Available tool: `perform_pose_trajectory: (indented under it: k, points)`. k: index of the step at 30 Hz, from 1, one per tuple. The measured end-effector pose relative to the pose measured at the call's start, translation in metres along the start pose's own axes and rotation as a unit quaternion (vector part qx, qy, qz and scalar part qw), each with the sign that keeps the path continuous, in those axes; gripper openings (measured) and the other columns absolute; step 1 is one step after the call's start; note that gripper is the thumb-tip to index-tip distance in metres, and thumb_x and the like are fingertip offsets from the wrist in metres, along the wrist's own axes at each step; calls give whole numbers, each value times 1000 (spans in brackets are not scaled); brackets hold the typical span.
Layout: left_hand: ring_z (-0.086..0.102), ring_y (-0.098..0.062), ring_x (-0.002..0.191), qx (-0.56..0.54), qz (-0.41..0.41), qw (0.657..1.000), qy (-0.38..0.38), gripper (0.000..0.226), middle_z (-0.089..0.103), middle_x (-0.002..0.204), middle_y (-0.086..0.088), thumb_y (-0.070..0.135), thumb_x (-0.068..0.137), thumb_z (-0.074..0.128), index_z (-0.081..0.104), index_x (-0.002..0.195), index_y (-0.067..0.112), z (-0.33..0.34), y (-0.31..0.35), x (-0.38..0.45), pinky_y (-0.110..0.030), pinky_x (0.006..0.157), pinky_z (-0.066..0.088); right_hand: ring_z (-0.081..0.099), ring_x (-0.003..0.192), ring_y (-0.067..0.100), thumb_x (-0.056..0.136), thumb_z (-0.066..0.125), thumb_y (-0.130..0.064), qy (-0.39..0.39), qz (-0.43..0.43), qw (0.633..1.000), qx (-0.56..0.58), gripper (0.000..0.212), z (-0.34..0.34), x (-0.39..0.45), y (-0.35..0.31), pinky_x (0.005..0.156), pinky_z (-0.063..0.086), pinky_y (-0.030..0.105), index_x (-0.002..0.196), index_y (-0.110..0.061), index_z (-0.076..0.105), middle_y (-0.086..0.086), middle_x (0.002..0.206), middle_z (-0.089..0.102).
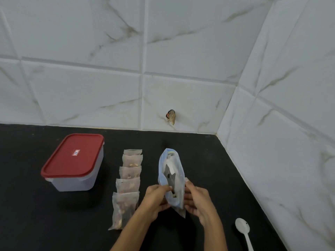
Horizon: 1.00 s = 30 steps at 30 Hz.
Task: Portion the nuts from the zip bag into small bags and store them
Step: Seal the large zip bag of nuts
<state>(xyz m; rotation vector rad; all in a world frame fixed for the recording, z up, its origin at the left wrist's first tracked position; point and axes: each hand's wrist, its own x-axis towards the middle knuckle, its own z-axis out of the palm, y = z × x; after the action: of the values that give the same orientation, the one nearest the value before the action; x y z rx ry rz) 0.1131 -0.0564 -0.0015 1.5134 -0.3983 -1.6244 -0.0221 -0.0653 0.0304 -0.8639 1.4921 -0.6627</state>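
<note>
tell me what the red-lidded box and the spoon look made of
Box: likely plastic, with cloudy see-through walls and a matte red snap-on lid. Spoon: probably plastic too, plain white with a soft sheen, though glazed ceramic can't be ruled out.

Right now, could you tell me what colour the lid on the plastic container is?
Red, seen in the head view: the lid sits closed on the container.

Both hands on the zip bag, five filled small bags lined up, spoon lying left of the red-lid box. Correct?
Not quite. The head view shows the spoon lying at the far right of the counter, not left of the red-lid box. Both hands hold the zip bag; five small bags are lined up.
</note>
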Motion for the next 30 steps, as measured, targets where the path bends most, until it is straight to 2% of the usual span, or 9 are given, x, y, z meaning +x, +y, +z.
perform_pose_trajectory:
  k: [3,5,10,13,16,20,25,28,30]
  points:
    - [63,-32,94,-72,-14,997,-18,25,62,109,-18,12,92,56,48,116,10,2,2,-7,-39,65,55,70,87,25,93,55,-39,-51,-8,997,48,35,-6,-5,1,77,56,37,97,-8,70,11,87,75]
    - [63,-34,95,-130,-19,990,-53,28,63,109,-21,17,91,54,51,115,3,2,5,-12,-40,65,54,68,94,28,90,56,-34,-81,1,993,90,33,-11,-6,4,86,53,41,102,-6,70,14,95,73]
    - [63,-38,93,-283,-42,942,-174,46,65,102,-28,2,72,44,54,115,-9,-6,4,-20,-44,76,58,63,100,29,77,63,-22,-151,13,966,210,35,-23,-8,5,88,49,42,108,-5,67,17,107,69]
    - [67,-37,93,-280,-29,935,-214,47,66,107,-29,-14,75,41,54,120,-9,-10,-2,-17,-41,73,61,63,100,28,73,68,-17,-155,20,955,252,36,-26,-7,7,85,51,41,107,-4,66,18,108,69]
    - [70,-29,86,-256,-21,939,-227,45,68,106,-24,-13,76,54,59,120,-3,-10,-6,-13,-35,71,61,63,88,21,74,70,-18,-130,7,961,245,28,-26,-6,9,77,47,32,100,-8,66,12,97,70]
    - [72,-28,78,-226,-20,956,-189,38,72,91,-19,0,71,66,60,108,3,-2,-4,-16,-37,66,61,61,80,17,81,68,-17,-93,-23,975,201,13,-24,-4,11,73,45,29,91,-9,67,9,88,69]
    - [72,-29,87,-170,20,973,-156,48,72,101,-18,-1,68,72,60,114,4,5,1,-21,-36,63,60,65,95,25,81,66,-13,-116,-5,970,215,22,-33,-4,10,85,50,36,102,-6,66,14,98,72]
    - [70,-29,93,-114,58,986,-109,44,68,109,-17,-5,69,74,62,110,4,10,2,-26,-35,65,59,66,82,22,78,70,-5,-92,-25,980,174,17,-33,-6,10,73,52,32,95,-4,65,13,89,72]
    - [69,-28,94,-65,88,992,-56,38,67,108,-15,-6,73,73,61,107,6,16,-2,-28,-37,70,59,64,73,19,76,72,-3,-36,-38,990,131,12,-30,-8,10,63,51,29,85,-4,65,13,82,69]
